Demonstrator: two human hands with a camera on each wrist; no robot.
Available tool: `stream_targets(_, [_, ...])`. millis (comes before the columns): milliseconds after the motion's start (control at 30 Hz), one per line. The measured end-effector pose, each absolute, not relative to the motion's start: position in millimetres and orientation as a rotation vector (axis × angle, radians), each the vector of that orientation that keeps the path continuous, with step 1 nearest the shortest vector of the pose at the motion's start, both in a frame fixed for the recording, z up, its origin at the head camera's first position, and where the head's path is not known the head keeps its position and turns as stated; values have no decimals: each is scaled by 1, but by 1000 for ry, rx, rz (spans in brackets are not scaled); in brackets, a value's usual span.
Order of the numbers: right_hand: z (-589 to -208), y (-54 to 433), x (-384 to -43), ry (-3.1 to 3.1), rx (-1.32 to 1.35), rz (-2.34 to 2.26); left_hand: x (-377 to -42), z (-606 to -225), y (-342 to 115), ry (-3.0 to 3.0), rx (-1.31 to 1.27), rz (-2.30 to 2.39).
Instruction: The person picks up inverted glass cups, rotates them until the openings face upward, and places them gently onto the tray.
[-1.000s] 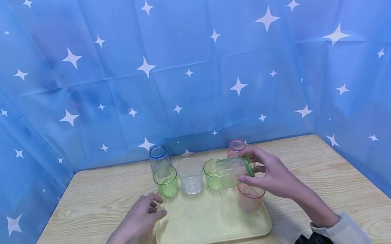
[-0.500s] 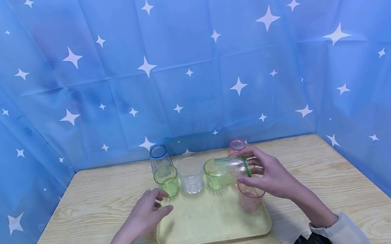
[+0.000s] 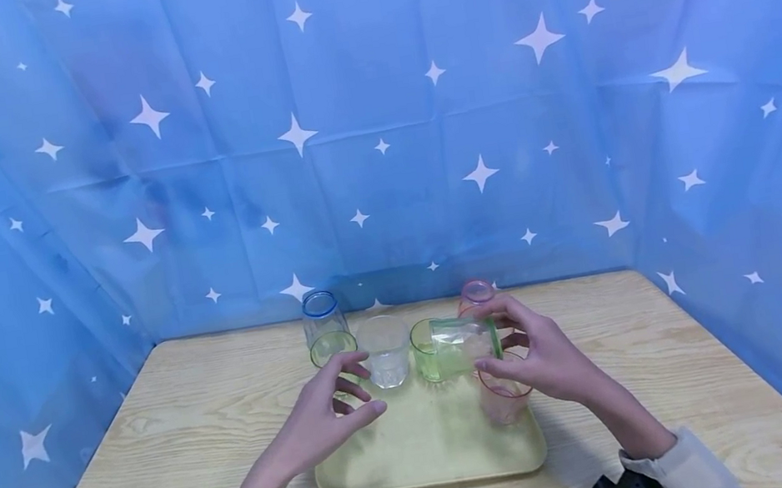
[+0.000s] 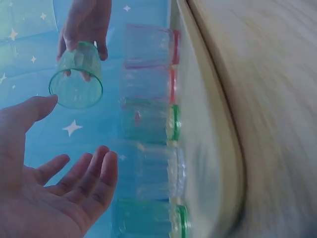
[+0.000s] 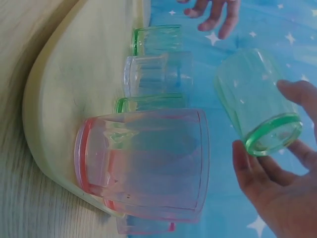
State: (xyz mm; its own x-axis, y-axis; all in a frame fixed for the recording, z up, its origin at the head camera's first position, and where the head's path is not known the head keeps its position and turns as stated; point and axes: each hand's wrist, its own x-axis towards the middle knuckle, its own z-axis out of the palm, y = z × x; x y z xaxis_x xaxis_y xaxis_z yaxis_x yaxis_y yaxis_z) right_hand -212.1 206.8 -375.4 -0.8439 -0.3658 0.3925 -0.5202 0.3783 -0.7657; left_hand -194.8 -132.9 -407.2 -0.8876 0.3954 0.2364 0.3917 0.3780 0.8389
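Observation:
A green see-through cup (image 3: 462, 343) lies on its side in the air above the tray, its mouth pointing left. My right hand (image 3: 540, 352) grips it around the thick green base with thumb and fingers. In the right wrist view that base (image 5: 275, 135) sits between the fingertips. My left hand (image 3: 333, 413) hovers over the tray's left part, fingers loosely spread and holding nothing. Seen from the left wrist, the cup's mouth (image 4: 76, 89) faces my left hand (image 4: 59, 198), apart from it. The left hand partly covers another green cup (image 3: 331, 342).
A pale yellow tray (image 3: 432, 467) on the wooden table (image 3: 163, 447) bears a clear cup (image 3: 386, 350), a green cup (image 3: 425, 361) and a pink cup (image 3: 504, 402) in front. Behind are a blue-ringed cup (image 3: 321, 313) and another pink cup (image 3: 476, 292). A starry blue curtain (image 3: 377, 153) surrounds the table.
My left hand has moved right and inward over the tray, closer to the held cup. The right hand keeps its grip, and the cup has turned slightly with its mouth still leftward.

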Motion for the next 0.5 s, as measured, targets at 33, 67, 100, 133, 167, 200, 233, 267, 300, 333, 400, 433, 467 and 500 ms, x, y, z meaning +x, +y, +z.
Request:
stream_targets(33, [-376,207,-212,-2471,805,1470,-195,-406,-130,2593,747,1597])
stream_targets(67, [-376,206,-212,-2468,808,1480,-196,-405,-128,2582,750,1607])
stream_targets(100, [-376,206,-211,-2465,812,1495,-197,-405,-126,2570,751,1617])
stream_targets(133, [-376,206,-211,-2463,815,1509,-197,-404,-123,2559,751,1628])
stream_targets(167, [-376,205,-211,-2462,819,1522,-198,-404,-121,2549,753,1637])
stream_targets(200, [-376,205,-210,-2460,821,1531,-198,-404,-119,2540,756,1647])
stream_targets(233, [-376,204,-210,-2456,825,1537,-199,-404,-118,2532,758,1656])
stream_targets(267, [-376,204,-210,-2456,827,1538,-200,-403,-116,2524,763,1665])
stream_targets(300, [-376,203,-210,-2454,829,1536,-200,-403,-114,2520,764,1673])
stream_targets(333, [-376,203,-210,-2452,831,1535,-201,-403,-112,2519,767,1681])
stream_targets(400, [-376,203,-210,-2443,841,1529,-203,-402,-109,2518,774,1700])
stream_targets(433, [-376,203,-210,-2438,846,1527,-204,-401,-107,2519,778,1708])
stream_targets(467, [-376,203,-210,-2434,851,1524,-204,-401,-105,2517,778,1720])
stream_targets(500, [-376,203,-210,-2429,857,1523,-205,-400,-103,2515,774,1734])
